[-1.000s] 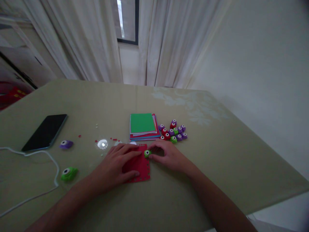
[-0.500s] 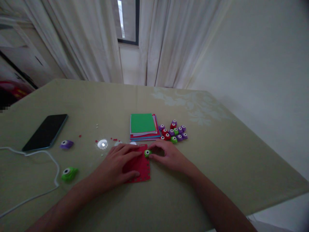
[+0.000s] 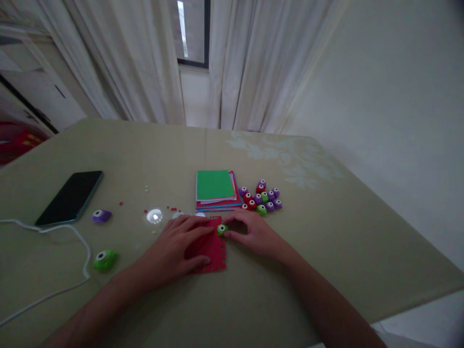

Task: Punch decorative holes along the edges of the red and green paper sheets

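A square of red paper (image 3: 215,256) lies on the table in front of me, with small holes punched along its edges. My left hand (image 3: 184,241) rests flat on its left part, fingers spread, covering much of it. At the paper's upper right edge sits a small green craft punch (image 3: 222,230) with a round eye on top. My right hand (image 3: 250,232) pinches this punch between thumb and fingers from the right side. Whether the paper edge is inside the punch's slot is too small to tell.
Beyond my hands lies a stack of coloured paper (image 3: 215,186), green on top. Beside it stand several eye-topped punches (image 3: 264,197). On the left are a dark tablet (image 3: 70,198), a purple punch (image 3: 101,215), a larger green punch (image 3: 105,260), a white cable (image 3: 87,256) and red paper bits (image 3: 174,209).
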`<move>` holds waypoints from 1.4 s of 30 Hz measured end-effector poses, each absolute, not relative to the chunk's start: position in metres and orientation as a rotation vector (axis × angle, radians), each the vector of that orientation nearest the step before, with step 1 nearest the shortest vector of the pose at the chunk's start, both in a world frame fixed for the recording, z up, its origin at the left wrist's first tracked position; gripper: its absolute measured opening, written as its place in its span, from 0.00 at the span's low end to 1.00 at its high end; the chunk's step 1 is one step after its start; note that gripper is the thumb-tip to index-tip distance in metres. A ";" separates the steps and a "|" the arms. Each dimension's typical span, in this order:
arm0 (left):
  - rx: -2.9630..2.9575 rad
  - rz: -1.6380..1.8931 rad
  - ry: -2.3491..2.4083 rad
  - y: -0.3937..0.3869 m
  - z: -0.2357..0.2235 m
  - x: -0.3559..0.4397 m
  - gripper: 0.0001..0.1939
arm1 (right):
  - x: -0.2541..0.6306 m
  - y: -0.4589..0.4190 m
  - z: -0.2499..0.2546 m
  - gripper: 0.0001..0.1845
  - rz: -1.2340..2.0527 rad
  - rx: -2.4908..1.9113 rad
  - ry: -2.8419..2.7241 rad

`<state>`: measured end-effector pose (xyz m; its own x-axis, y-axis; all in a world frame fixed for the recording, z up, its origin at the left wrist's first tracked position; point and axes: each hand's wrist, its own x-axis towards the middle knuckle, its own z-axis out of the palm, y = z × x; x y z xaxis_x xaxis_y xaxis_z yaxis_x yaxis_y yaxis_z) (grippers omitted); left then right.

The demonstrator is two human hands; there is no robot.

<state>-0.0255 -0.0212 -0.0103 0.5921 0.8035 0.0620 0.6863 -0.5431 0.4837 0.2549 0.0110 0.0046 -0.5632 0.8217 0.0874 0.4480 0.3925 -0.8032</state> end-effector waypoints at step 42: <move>2.465 0.523 1.168 -0.020 -0.009 -0.023 0.30 | 0.259 0.012 0.011 0.11 1.075 -1.080 -2.123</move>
